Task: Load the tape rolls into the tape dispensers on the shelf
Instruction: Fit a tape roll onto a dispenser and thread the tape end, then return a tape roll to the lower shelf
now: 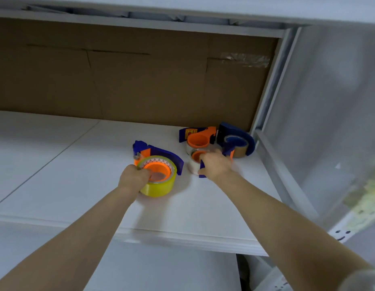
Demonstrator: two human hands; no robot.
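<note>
- The yellow tape roll [159, 181] sits on the orange hub of the nearest dispenser [161, 158], on the white shelf [77, 175]. This roll serves as the landmark for the positions below.
- The left hand [134, 177] closes around the near-left side of the yellow tape roll; its fingers curl against the roll's edge and over the hub.
- The right hand [213, 164], just right of the landmark, rests on a white tape roll [192, 164] with an orange core and a blue dispenser part. Motion blur hides the fingers; it cannot be told whether they are spread or pinching.
- Beyond and to the right of the landmark, a second dispenser [198, 136] lies against the cardboard backing [140, 80], its orange hub over a pale roll.
- Farthest right of the landmark, a third dispenser [237, 141] holds a brown tape roll [240, 151].
- Judged progress: the yellow and brown rolls appear seated. The white roll under the right hand appears still in hand. Whether tape ends are threaded to the cutters cannot be told.
</note>
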